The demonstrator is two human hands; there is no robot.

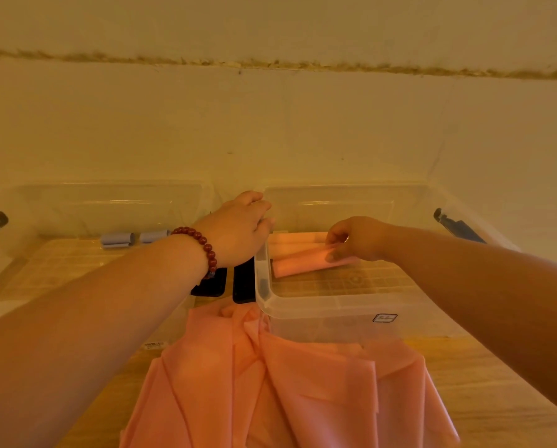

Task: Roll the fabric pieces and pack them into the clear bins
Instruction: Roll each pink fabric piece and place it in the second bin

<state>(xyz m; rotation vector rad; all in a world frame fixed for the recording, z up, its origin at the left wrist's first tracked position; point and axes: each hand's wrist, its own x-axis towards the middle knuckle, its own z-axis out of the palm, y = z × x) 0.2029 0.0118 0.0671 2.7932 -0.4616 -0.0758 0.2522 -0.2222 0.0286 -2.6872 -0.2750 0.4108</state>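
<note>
Right-hand clear rectangular plastic bin [319, 307]: glossy, smooth, transparent walls. Left-hand clear plastic bin [76, 205]: same finish. Loose salmon-pink cloth sheet [286, 389]: thin, matt, creased. Rolled salmon-pink cloth piece [299, 262]: matt. Pale grey-blue cloth rolls [118, 239]: matt. Light wooden tabletop [484, 383]: smooth, grained. Dark red bead bracelet [206, 245]: polished, glossy.

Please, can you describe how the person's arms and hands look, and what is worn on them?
Both arms are bare: no sleeve shows on the left forearm or the right forearm. The left hand and the right hand wear no gloves. Around the left wrist sits a bracelet of round, glossy, dark red beads. No watch shows.
</note>
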